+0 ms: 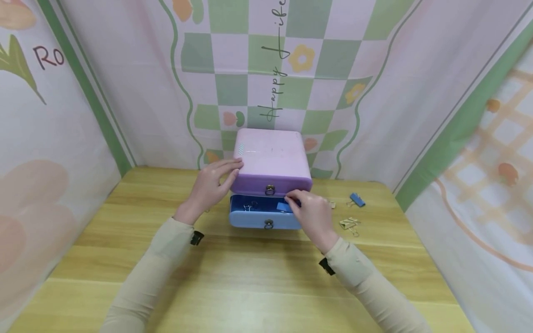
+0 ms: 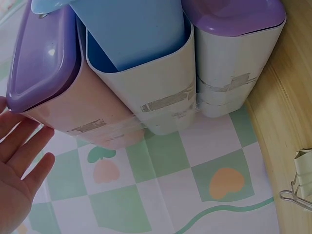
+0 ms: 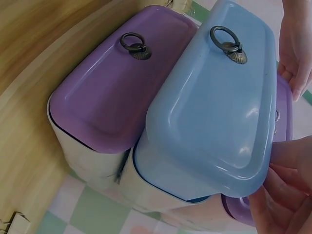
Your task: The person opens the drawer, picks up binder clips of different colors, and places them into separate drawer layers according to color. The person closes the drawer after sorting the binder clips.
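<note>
A small chest of drawers stands at the back of the table, with a pink-topped purple drawer (image 1: 270,185) above a light-blue drawer (image 3: 214,102). The blue drawer is pulled out, and small metal-handled clips (image 1: 249,206) lie inside. My left hand (image 1: 212,182) rests its extended fingers on the chest's upper left side; the left wrist view shows this hand (image 2: 19,170) against the pink casing. At the blue drawer's right end, my right hand (image 1: 314,215) pinches a blue binder clip (image 1: 284,207) over the opening. In the right wrist view the drawer front hides the right hand's (image 3: 287,190) fingertips.
Right of the chest, a blue binder clip (image 1: 357,200) and pale yellow binder clips (image 1: 349,224) lie on the wooden table (image 1: 258,282). Another purple drawer (image 3: 107,87) sits below the blue one. A patterned cloth (image 1: 287,92) hangs directly behind the chest.
</note>
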Available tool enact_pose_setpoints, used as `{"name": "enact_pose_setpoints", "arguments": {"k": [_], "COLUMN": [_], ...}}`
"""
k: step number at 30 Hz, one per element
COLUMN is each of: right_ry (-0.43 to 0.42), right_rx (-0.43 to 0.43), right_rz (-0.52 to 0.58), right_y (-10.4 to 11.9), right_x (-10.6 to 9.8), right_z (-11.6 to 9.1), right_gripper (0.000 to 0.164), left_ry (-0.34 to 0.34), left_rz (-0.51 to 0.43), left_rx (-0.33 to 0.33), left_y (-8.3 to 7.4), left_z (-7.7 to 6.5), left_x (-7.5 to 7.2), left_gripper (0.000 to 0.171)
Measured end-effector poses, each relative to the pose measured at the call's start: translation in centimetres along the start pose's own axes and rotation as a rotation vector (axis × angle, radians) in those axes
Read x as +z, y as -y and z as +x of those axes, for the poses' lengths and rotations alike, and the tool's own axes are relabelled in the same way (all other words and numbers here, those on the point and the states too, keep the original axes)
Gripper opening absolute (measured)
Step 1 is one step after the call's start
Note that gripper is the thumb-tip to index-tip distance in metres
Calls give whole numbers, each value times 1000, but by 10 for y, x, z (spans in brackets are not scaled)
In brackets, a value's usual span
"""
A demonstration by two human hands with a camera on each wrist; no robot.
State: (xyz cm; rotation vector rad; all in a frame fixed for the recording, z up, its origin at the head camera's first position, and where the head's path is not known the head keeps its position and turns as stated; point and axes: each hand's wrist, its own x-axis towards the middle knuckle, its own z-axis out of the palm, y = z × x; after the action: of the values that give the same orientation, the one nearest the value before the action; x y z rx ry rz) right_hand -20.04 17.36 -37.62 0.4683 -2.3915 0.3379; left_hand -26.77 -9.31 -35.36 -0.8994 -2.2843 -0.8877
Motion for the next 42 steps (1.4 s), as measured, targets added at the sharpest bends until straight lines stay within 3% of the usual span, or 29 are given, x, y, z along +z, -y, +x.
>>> {"name": "enact_pose_setpoints", "arguments": {"k": [10, 23, 29, 34, 38, 42], "right_ry": [14, -50, -94, -181, -250, -265], "right_rx": [20, 21, 23, 36, 64, 113], "right_rz": [18, 49, 62, 50, 40, 0], "right_y": [3, -2, -16, -33, -51, -71], "right_x": [5, -2, -12, -19, -21, -18], "right_z": [0, -4, -11, -15, -15, -15], "right_gripper": [6, 6, 8, 8, 9, 10], "left_ry": [-4, -17, -15, -13, -12, -10], "left_rz": [-4, -12, 16, 2, -17, -16], "left_rx": [2, -2, 4, 4, -4, -6], "left_y": [-1, -2, 0, -1, -2, -2], "left_z": [0, -1, -1, -1, 0, -1], "left_x": [0, -1, 0, 0, -1, -1], "left_gripper": [28, 27, 28, 28, 28, 28]}}
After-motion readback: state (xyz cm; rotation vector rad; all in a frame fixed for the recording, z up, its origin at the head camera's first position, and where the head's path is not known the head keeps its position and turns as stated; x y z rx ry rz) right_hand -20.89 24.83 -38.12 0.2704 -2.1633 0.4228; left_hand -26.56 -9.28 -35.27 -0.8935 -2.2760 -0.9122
